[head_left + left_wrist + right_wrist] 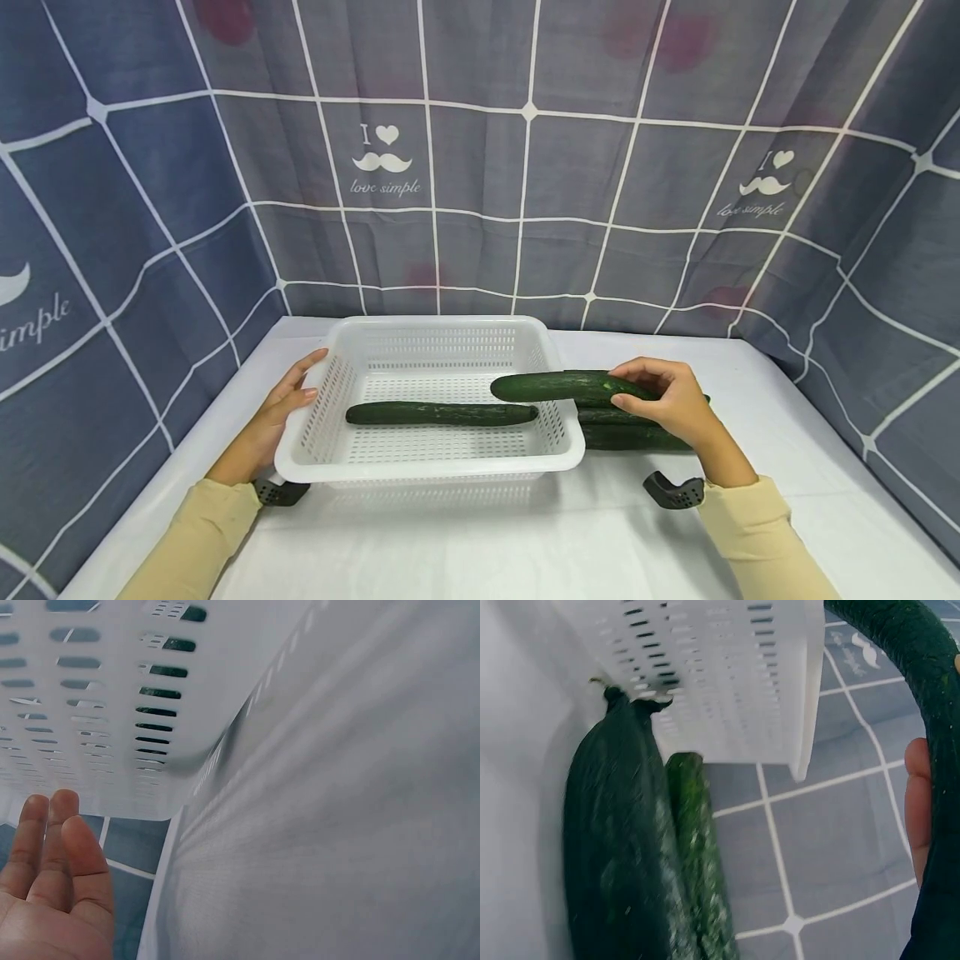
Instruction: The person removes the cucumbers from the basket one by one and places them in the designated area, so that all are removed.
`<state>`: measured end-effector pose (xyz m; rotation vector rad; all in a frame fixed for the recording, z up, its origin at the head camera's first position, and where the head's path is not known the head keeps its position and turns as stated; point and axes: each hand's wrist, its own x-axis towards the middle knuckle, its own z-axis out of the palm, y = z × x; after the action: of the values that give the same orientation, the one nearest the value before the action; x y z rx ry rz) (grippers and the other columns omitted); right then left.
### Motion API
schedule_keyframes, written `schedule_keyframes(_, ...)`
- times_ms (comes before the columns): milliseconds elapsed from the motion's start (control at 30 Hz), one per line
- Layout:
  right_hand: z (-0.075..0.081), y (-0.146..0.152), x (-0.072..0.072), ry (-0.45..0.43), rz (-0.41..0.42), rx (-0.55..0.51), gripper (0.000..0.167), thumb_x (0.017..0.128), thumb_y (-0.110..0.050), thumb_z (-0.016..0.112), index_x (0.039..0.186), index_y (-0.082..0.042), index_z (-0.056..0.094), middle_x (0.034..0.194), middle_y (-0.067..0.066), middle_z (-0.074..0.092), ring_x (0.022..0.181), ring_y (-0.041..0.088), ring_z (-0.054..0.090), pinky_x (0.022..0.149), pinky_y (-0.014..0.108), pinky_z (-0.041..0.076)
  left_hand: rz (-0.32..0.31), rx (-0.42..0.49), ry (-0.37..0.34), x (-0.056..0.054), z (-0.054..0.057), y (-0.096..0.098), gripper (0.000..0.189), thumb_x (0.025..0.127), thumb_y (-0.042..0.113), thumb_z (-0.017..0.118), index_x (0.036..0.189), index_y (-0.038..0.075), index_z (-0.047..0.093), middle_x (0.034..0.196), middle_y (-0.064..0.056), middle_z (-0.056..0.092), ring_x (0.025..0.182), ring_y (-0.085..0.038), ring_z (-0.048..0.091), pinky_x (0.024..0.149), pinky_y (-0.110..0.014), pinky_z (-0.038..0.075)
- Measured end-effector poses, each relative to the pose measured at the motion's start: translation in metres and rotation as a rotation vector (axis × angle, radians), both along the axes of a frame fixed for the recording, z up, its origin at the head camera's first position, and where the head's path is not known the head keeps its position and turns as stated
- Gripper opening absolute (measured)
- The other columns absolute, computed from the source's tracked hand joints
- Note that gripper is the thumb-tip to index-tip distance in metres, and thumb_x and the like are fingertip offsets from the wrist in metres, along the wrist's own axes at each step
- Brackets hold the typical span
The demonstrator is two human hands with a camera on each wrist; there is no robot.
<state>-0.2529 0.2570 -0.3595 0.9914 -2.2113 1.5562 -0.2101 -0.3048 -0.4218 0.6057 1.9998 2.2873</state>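
Observation:
A white perforated plastic basket [431, 468] stands on the table, with one long green cucumber [442, 414] lying crosswise inside it. My left hand [273, 417] is at the basket's left side; in the left wrist view its fingers [54, 859] extend fairly straight beside the perforated wall. With thumb and fingers, my right hand [667, 404] grips another cucumber [551, 385] near its right end. That cucumber is held level, its free end over the basket's right rim. Below it, more cucumbers [637, 437] lie on the table against the basket's right side, partly hidden by the held one.
A white cloth [480, 542] covers the table. Dark blue-grey checked curtains [480, 167] with white lines hang behind and on both sides. Black wrist devices sit at the left wrist [281, 492] and the right wrist [673, 492].

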Motion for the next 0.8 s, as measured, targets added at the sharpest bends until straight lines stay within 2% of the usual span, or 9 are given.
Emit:
schedule_keyframes(367, -0.015, 0.023, 0.003, -0.018, 0.016, -0.022, 0.04, 0.08, 0.024, 0.076, 0.109, -0.002, 0.081, 0.108, -0.013, 0.077, 0.096, 0.002, 0.07, 0.085, 0.015, 0.054, 0.002, -0.004, -0.015, -0.001, -0.001, -0.002, 0.056, 0.112, 0.013, 0.041, 0.158, 0.044, 0.043, 0.148, 0.01, 0.049, 0.122, -0.011, 0.058, 0.09, -0.035, 0.057)
schedule_keyframes(667, -0.021, 0.035, 0.005, -0.014, 0.038, -0.04, 0.042, 0.08, 0.026, 0.074, 0.11, -0.002, 0.08, 0.11, -0.011, 0.077, 0.098, 0.003, 0.071, 0.085, 0.015, 0.054, 0.025, -0.033, -0.021, -0.001, -0.001, -0.002, 0.056, 0.111, 0.014, 0.041, 0.158, 0.044, 0.042, 0.149, 0.01, 0.047, 0.122, -0.011, 0.057, 0.089, -0.035, 0.057)
schedule_keyframes(800, -0.023, 0.042, 0.007, -0.037, 0.049, -0.062, 0.043, 0.081, 0.027, 0.073, 0.111, -0.003, 0.08, 0.111, -0.01, 0.077, 0.095, 0.003, 0.072, 0.081, 0.016, 0.055, 0.021, -0.026, -0.017, -0.001, 0.0, -0.002, 0.056, 0.111, 0.014, 0.041, 0.158, 0.044, 0.043, 0.149, 0.01, 0.048, 0.121, -0.011, 0.058, 0.088, -0.035, 0.058)
